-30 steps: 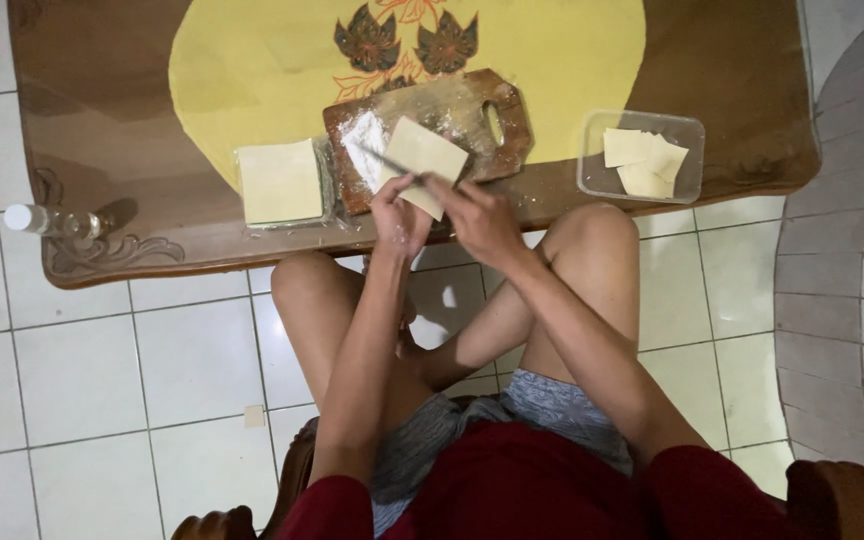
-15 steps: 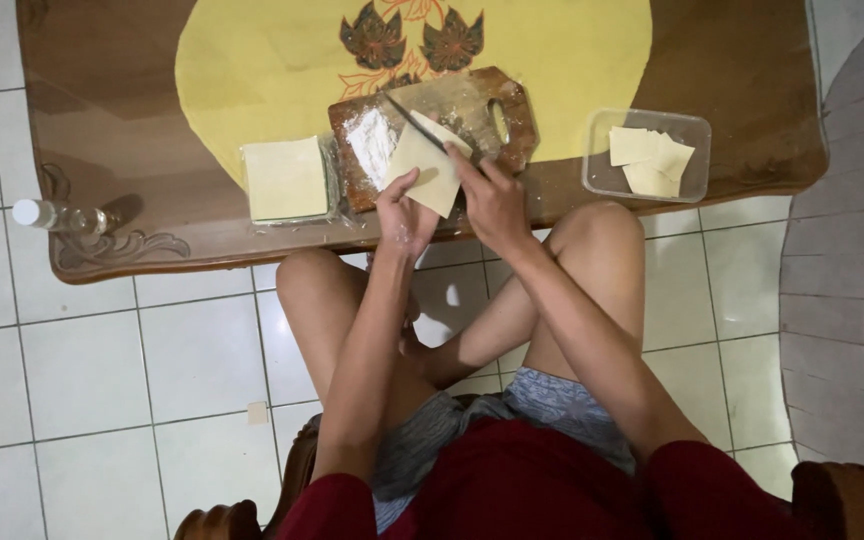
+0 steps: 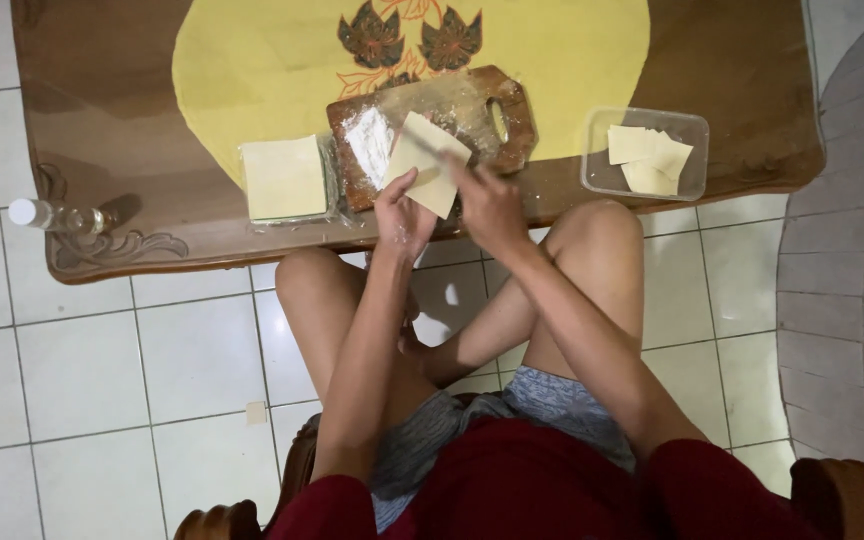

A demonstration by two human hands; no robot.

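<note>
I sit at a low wooden table (image 3: 102, 90). A floured wooden cutting board (image 3: 472, 100) lies at its near edge, and a pale square dough sheet (image 3: 422, 170) rests on the board, tilted like a diamond. My left hand (image 3: 399, 215) pinches the sheet's lower left edge. My right hand (image 3: 489, 205) grips a thin knife (image 3: 440, 153) whose blade lies across the upper part of the sheet. A small heap of white flour (image 3: 367, 140) sits on the board just left of the sheet.
A stack of square dough sheets (image 3: 285, 178) lies left of the board. A clear plastic tub (image 3: 692, 125) with cut dough pieces (image 3: 647, 160) stands to the right. A small bottle (image 3: 57, 215) lies at the table's left corner. My bare knees sit under the edge, on a white tiled floor.
The knife blade has come down from the sheet's top corner onto the sheet. My left hand has shifted its hold from under the sheet to its lower left edge.
</note>
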